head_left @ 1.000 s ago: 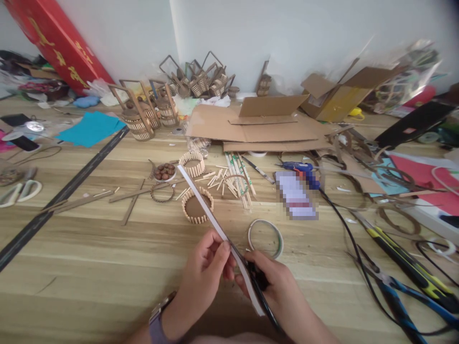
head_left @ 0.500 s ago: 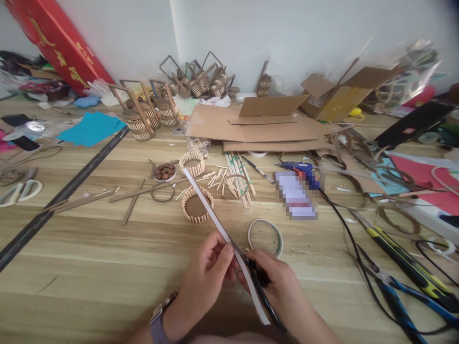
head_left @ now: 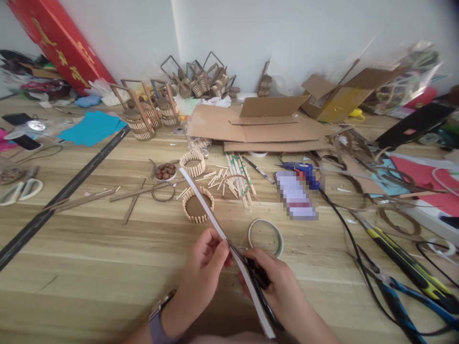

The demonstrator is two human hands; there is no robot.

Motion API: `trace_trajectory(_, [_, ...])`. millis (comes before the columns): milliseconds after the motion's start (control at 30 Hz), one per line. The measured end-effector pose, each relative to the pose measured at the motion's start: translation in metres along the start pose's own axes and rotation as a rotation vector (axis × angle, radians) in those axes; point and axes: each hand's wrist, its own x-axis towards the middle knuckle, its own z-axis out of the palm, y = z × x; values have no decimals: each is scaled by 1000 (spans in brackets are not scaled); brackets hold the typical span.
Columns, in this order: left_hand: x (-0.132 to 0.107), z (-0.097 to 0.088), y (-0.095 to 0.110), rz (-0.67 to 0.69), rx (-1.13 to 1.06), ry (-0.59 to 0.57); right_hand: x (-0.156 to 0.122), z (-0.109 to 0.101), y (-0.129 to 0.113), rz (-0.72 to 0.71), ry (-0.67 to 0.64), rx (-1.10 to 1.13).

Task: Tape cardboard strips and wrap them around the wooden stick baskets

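Note:
My left hand (head_left: pixel 210 263) is closed, pinching a long narrow white strip (head_left: pixel 201 200) between thumb and fingers. The strip runs slantwise from above the stick-ringed baskets down towards my body. My right hand (head_left: pixel 276 277) is wrapped round black-handled scissors (head_left: pixel 260 274), whose dark blades lie along the strip just past my left fingertips. Part of the scissors is hidden by my fingers. A roll of tape (head_left: pixel 266 238) lies just beyond my right hand. Past the left hand stand a round basket base (head_left: pixel 197 205) ringed with short sticks and a similar ring (head_left: pixel 192 163).
Loose sticks (head_left: pixel 215 177) and a bowl of brown nuts (head_left: pixel 165 171) lie ahead. To the right are a blue glue gun (head_left: pixel 299 168) with its black cord, a yellow-black cutter (head_left: pixel 409 258) and blue pliers (head_left: pixel 394 286). Finished baskets (head_left: pixel 138 125) and cardboard (head_left: pixel 215 125) stand behind.
My left hand has shifted slightly left and towards me along with the strip. The strip's near end reaches lower. My right hand and the scissors have barely moved.

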Motion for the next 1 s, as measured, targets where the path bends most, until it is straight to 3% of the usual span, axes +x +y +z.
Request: trace_trajectory(1000, [1,4,-8,-55,-13,-83,4,-7,-4,11,-44,51])
